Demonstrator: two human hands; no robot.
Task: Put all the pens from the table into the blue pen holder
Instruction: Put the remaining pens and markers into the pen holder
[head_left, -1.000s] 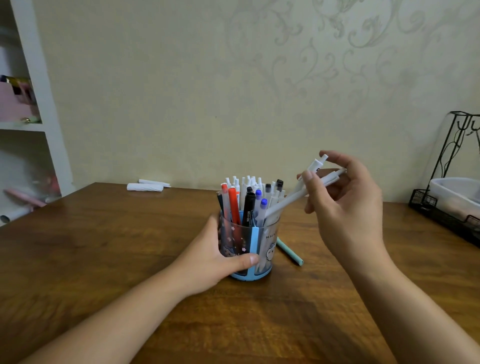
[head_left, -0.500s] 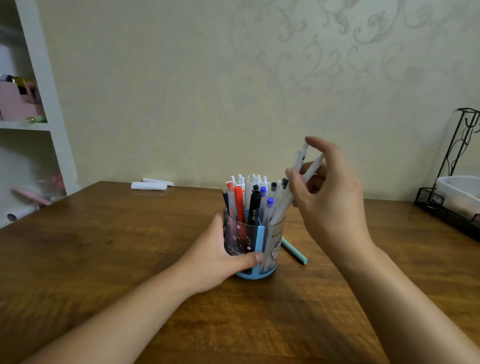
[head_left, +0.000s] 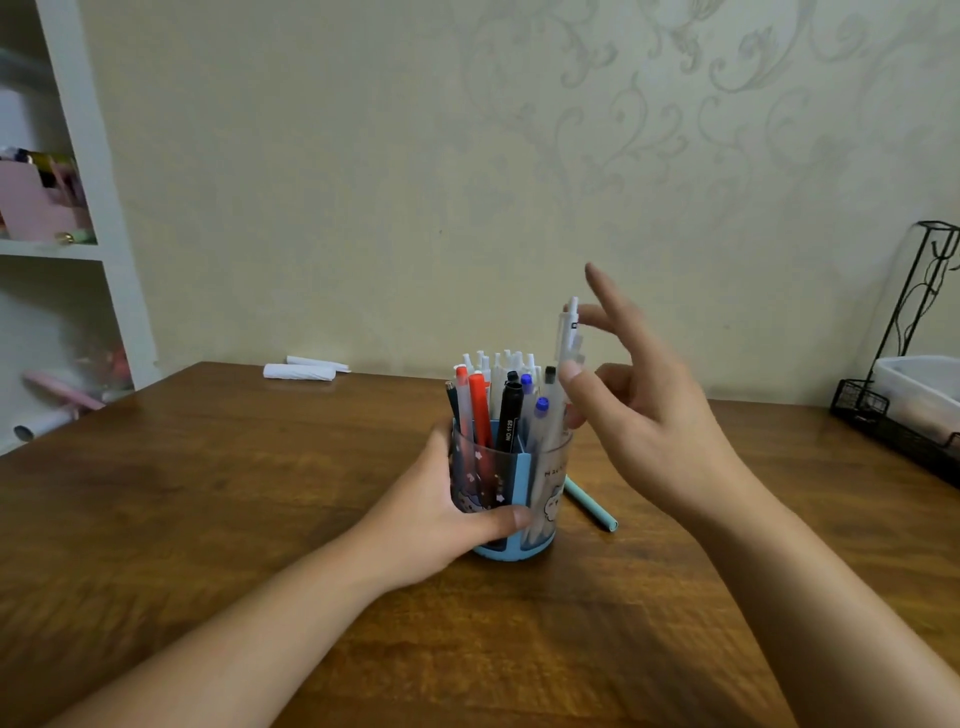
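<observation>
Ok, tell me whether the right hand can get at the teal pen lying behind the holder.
Probably yes. The right hand is open just above, and the teal pen lies bare on the table right of the holder, with nothing between them.

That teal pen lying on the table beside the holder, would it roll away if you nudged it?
Probably: the teal pen looks round and smooth, with no clip visible, so a sideways nudge might roll it across the wooden table. It looks slim, straight and likely stiff and light. The blue pen holder beside it might stop it.
</observation>
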